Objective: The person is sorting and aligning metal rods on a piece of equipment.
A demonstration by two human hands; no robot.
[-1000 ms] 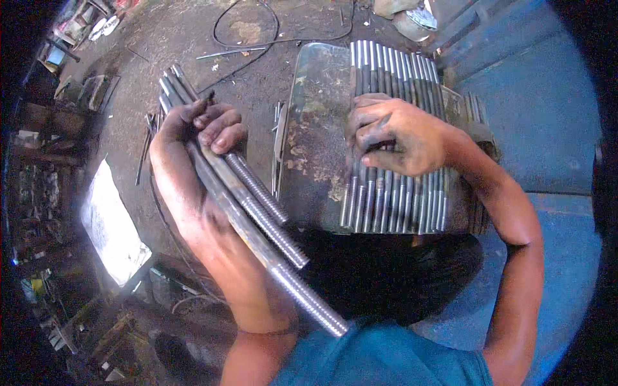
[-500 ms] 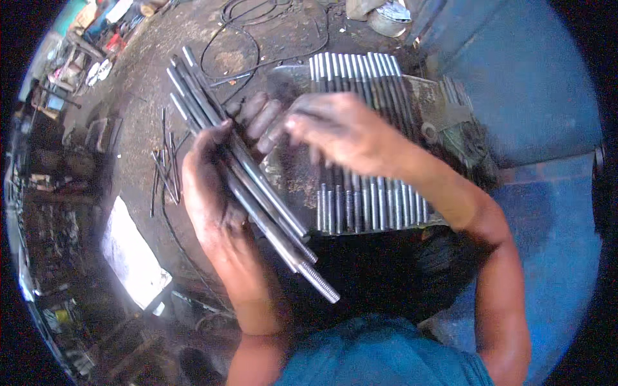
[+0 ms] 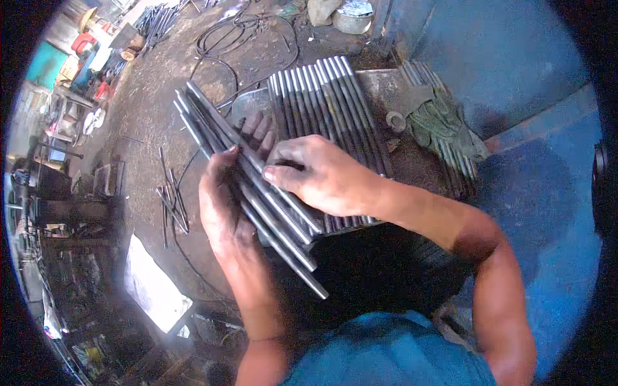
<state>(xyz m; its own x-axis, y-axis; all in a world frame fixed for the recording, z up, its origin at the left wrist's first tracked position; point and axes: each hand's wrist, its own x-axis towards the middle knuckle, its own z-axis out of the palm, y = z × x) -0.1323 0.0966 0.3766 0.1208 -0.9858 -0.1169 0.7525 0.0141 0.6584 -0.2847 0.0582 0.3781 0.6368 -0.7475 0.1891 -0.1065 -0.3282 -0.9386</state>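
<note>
A slanting bundle of several steel rods with threaded ends [image 3: 273, 215] lies across my left hand [image 3: 225, 199]. The left thumb is hooked over the rods and the blackened fingers support them from beneath. My right hand [image 3: 318, 174] is at the right side of the bundle, its thumb and curled fingers closed on the uppermost rod. Behind the right hand, a row of similar rods [image 3: 322, 96] lies side by side on a low surface. Their far ends are bright; the right forearm and the bundle hide much of their near ends.
Right of the row, a grey-green glove [image 3: 441, 122] lies over more rods, beside a metal ring [image 3: 396, 121]. Thin loose rods [image 3: 172, 202] and a white sheet [image 3: 154, 286] lie on the floor at left. Black cable [image 3: 241, 42] coils beyond. A blue panel [image 3: 508, 71] stands right.
My right hand has come down and left from above the row to the bundle. The view has shifted, and the bundle has turned slightly in my left hand.
</note>
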